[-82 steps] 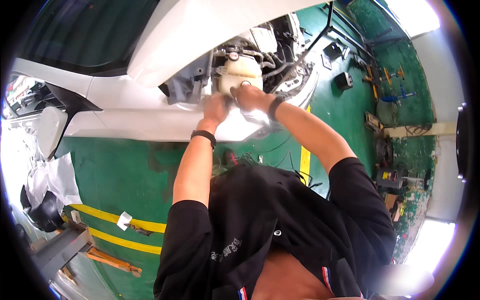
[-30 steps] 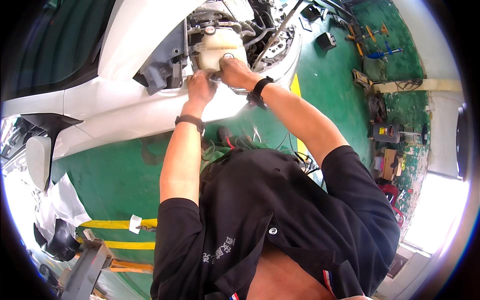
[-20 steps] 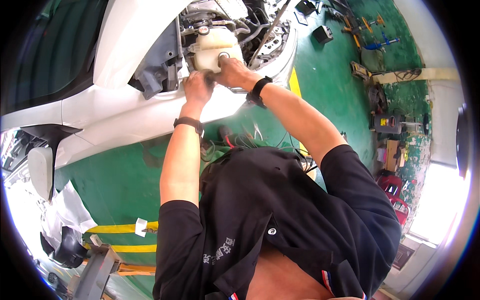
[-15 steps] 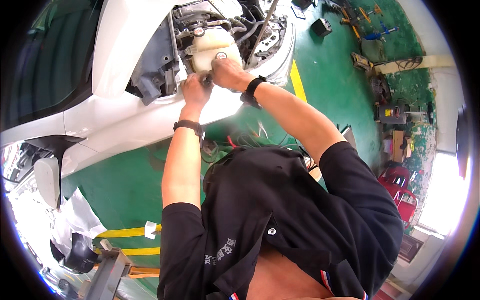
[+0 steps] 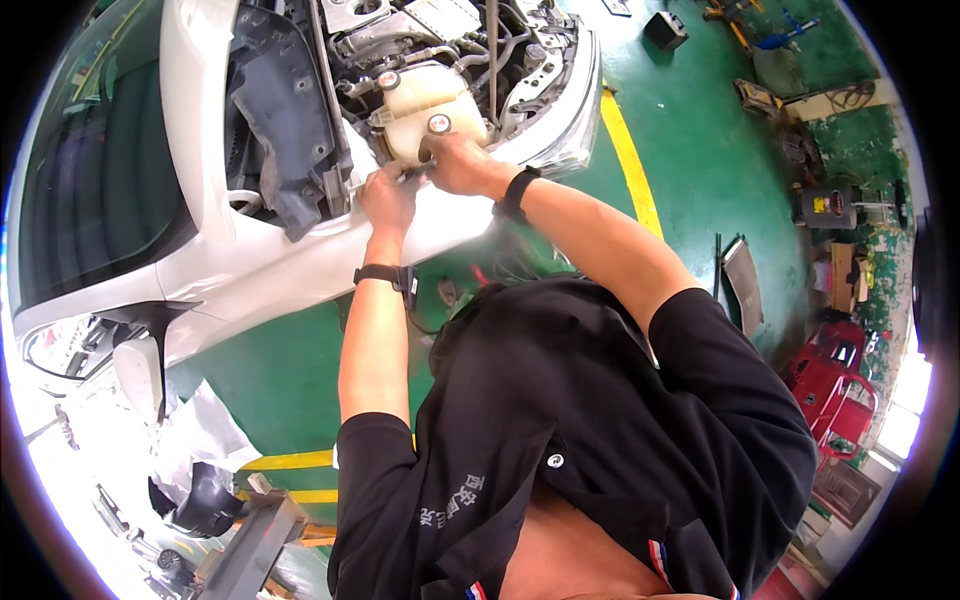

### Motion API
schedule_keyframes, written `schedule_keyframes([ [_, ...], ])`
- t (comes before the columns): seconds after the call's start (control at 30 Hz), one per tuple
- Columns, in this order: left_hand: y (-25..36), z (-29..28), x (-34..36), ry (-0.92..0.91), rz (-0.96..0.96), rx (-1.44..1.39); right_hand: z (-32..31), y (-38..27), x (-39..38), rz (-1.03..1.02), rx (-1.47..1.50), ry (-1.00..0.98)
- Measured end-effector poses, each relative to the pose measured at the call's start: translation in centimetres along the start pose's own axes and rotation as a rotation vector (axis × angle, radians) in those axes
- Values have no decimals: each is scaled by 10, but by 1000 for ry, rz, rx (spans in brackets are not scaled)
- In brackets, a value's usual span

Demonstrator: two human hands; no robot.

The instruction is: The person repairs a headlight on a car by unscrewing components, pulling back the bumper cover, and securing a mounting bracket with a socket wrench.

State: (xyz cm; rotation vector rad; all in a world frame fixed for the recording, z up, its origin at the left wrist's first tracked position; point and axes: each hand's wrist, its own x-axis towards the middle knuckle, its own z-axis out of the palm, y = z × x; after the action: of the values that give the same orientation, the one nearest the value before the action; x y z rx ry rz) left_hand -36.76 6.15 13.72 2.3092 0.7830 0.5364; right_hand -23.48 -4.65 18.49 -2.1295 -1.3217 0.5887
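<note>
The pale yellow plastic coolant tank point(image 5: 425, 92) sits in the engine bay of a white car, with a round cap point(image 5: 439, 124) near its front and another cap point(image 5: 388, 80) farther back. At the tank's near edge, just above the white fender point(image 5: 440, 222), both hands come close together. My left hand point(image 5: 388, 200) is closed, its fingertips at a small dark piece point(image 5: 413, 173) that is mostly hidden. Just right of it, my right hand point(image 5: 462, 165) has curled fingers against the tank's front corner, below the cap. What its fingers grip is hidden.
A prop rod point(image 5: 493, 60) rises beside the tank, among hoses and engine parts. Left of it lies a dark plastic panel point(image 5: 280, 110). A black box-shaped object point(image 5: 665, 31) stands on the green floor point(image 5: 690, 130). Red chairs point(image 5: 838, 395) are at the right wall.
The whole view has shifted, showing more of the windscreen and dark panel. Both hands stay at the tank's near edge, and less of the dark piece between them shows.
</note>
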Motion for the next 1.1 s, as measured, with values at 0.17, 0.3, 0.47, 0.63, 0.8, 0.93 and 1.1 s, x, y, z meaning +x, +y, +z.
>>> schedule_keyframes([
  [0.17,-3,1,-1,18,25,-37,-4,4,-1,51,149,-35],
  [0.3,4,1,-3,44,81,8,-4,17,0,108,263,-11],
  [0.47,48,-42,-23,-65,163,-1,-35,18,-10,132,479,-243],
  [0.63,67,-42,-74,-287,-110,47,-44,22,-42,40,502,-368],
  [0.8,59,-39,-92,-211,-165,-31,-35,48,-62,216,675,-293],
  [0.93,34,-53,-59,-145,-198,-8,-47,95,-79,575,836,-158],
  [1.1,12,-53,10,-28,-139,137,-63,153,-103,798,874,119],
])
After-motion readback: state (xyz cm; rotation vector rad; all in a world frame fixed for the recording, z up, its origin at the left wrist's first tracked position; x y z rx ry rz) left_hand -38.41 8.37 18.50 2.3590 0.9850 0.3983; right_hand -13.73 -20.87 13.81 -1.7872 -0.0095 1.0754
